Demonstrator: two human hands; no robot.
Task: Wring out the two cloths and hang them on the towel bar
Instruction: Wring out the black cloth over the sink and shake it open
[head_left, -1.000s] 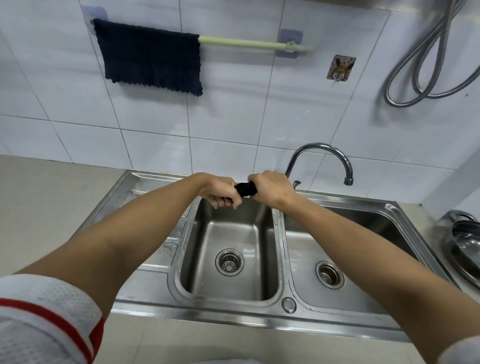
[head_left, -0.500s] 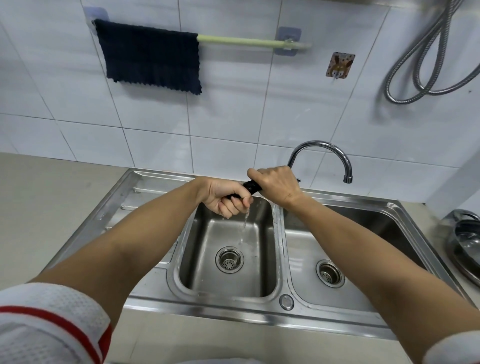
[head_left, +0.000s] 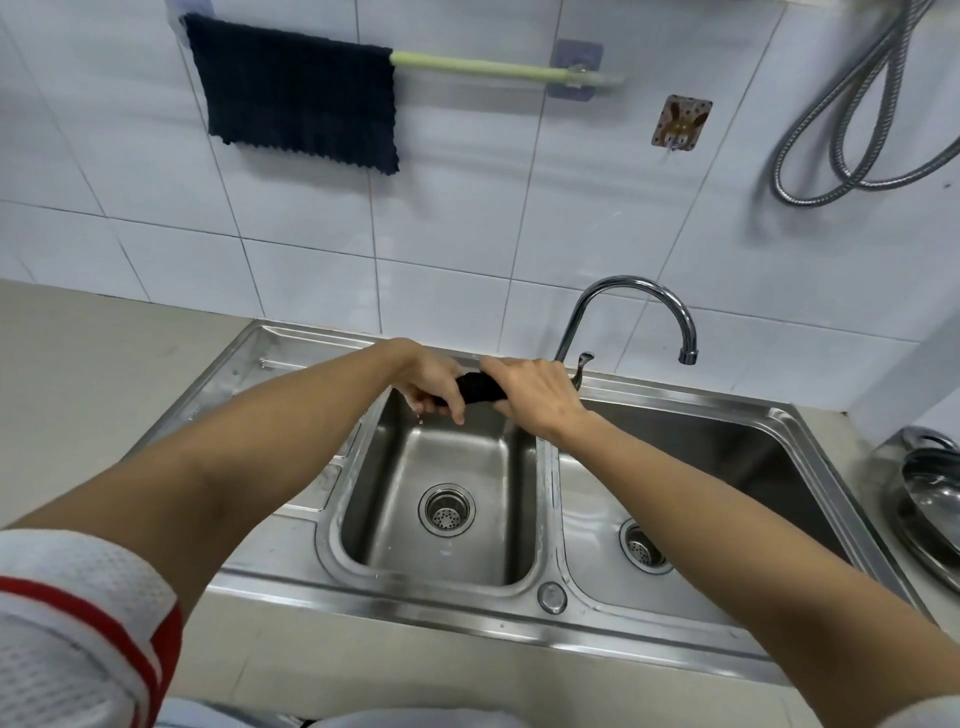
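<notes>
Wringing goes best over the left basin (head_left: 441, 467); left hand (head_left: 434, 382) and right hand (head_left: 535, 392) each clench the rolled dark cloth (head_left: 478, 387). Counter-twist hard until drips stop; free towel bar (head_left: 478, 67) waits beside the hung cloth (head_left: 296, 98).

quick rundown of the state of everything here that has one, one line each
hanging cloth: draped over the towel bar, spread flat
towel bar: right part bare
twisted cloth: rolled tight, held over the left basin
left hand: grips one end of the twisted cloth
right hand: grips the other end
faucet: no water running from the spout
left basin: drain open, no standing water
right basin: drain open, no standing water
</notes>
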